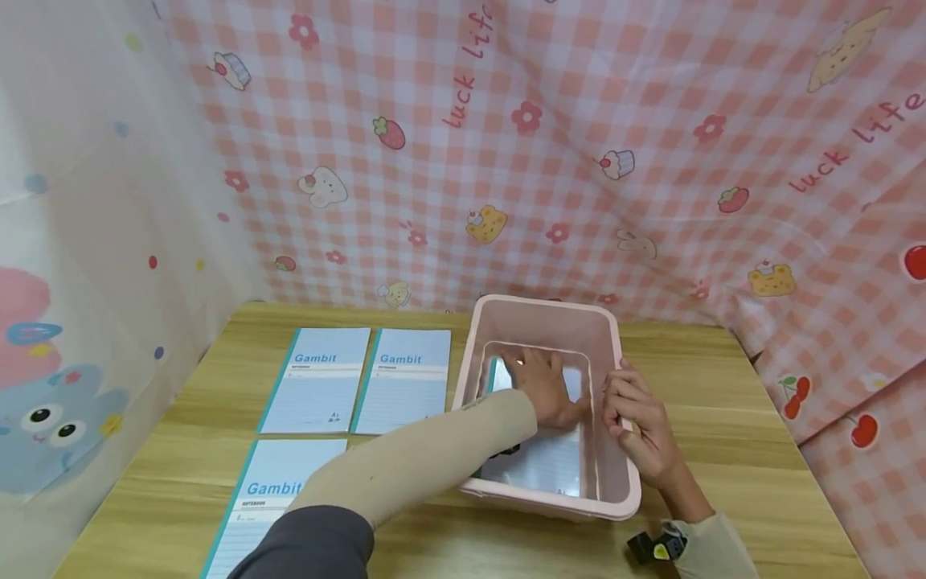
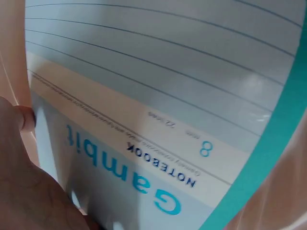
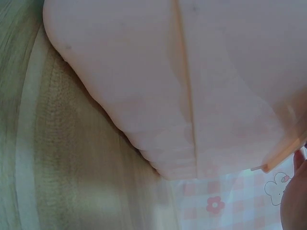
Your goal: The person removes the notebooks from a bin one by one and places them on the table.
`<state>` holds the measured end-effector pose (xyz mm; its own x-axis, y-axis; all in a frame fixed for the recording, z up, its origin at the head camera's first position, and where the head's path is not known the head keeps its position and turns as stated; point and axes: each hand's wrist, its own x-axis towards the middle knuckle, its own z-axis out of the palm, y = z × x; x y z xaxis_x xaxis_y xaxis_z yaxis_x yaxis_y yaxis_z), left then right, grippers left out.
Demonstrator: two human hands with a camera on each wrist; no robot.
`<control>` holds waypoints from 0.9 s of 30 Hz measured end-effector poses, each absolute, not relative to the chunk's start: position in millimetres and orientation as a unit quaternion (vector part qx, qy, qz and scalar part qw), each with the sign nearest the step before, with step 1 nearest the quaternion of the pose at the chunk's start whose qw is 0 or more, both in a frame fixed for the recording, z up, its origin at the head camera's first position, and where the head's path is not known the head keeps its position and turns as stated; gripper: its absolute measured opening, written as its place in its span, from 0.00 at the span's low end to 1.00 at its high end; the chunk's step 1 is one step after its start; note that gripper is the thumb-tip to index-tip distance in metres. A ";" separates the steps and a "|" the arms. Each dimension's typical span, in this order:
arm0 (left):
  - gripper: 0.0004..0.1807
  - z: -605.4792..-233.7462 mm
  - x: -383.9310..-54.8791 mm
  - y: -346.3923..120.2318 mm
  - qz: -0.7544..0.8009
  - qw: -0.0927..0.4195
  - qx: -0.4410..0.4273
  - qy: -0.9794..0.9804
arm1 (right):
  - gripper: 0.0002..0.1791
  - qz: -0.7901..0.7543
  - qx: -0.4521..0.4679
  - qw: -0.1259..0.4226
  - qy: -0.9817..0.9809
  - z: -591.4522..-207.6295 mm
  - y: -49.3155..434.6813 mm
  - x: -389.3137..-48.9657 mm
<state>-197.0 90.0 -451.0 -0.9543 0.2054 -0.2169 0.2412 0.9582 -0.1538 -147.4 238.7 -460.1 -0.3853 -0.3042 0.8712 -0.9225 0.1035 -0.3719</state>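
In the head view a pink plastic bin (image 1: 550,508) stands on the table, with a blue Gambit notebook (image 1: 538,470) lying inside it. My left hand (image 1: 544,390) reaches into the bin and rests over the upper part of that notebook, fingers spread. Up close in the left wrist view, the thumb touches the side edge of the notebook (image 2: 158,86), whose printed title reads upside down; the other fingertips are hidden there. My right hand (image 1: 646,426) grips the bin's right rim. The right wrist view is mostly filled by the bin's outer wall (image 3: 144,86).
Left of the bin, two Gambit notebooks lie side by side, an upper-left notebook (image 1: 314,386) and another notebook (image 1: 401,386). A third notebook (image 1: 249,531) lies nearer, partly under my left arm. Behind the wooden table (image 1: 731,450) hangs a pink checked cloth (image 1: 434,177).
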 end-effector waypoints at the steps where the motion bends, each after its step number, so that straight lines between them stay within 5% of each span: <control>1: 0.52 -453.4 -199.6 91.0 -0.095 0.093 0.115 0.984 | 0.10 0.489 0.455 0.315 -0.674 -460.1 239.3 -147.2; 27: 0.60 -443.0 -212.0 95.2 -0.122 0.021 0.119 0.985 | 0.11 0.483 0.461 0.317 -0.674 -459.2 241.5 -145.9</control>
<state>-212.0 95.2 -443.0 -0.9709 0.2289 -0.0707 0.2392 0.9419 -0.2359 -145.9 241.5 -459.2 -0.3740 -0.3163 0.8718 -0.9273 0.1087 -0.3583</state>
